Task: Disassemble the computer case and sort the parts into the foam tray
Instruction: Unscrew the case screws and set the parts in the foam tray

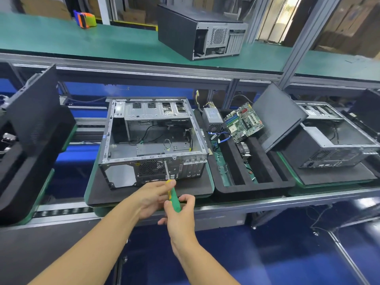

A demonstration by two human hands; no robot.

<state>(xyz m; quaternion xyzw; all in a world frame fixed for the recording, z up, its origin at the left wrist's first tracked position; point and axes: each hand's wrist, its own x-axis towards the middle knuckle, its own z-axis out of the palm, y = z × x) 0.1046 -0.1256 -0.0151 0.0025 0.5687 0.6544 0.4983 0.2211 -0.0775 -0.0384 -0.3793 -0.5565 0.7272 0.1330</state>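
The case (152,136) lies on its side at frame centre on a black mat (115,192), open face up, rear panel toward the person; loose cables and a drive cage show inside. At 6 o'clock from the case, the screwdriver (173,199) points up at the rear panel, its shaft tip at the edge of the fan grille. The right hand (181,214) is wrapped around the green handle in a closed grip. The left hand (153,196) curls its fingertips around the handle's upper, yellow end. At 3 o'clock from the case, just beside the mat, sits the tray (255,186) of black foam with long slots. Its far end holds a power supply (212,120) and, tilted beside it, a motherboard (243,122); blue cables (222,138) lie below them, and a heatsink (244,149) sits in a slot. A dark panel (277,116) leans upright at the tray's 3 o'clock edge against a second case (333,145). At 12 to 1 o'clock, on the green shelf (82,42) above, stands a third case (197,31) with its rear panel facing right.
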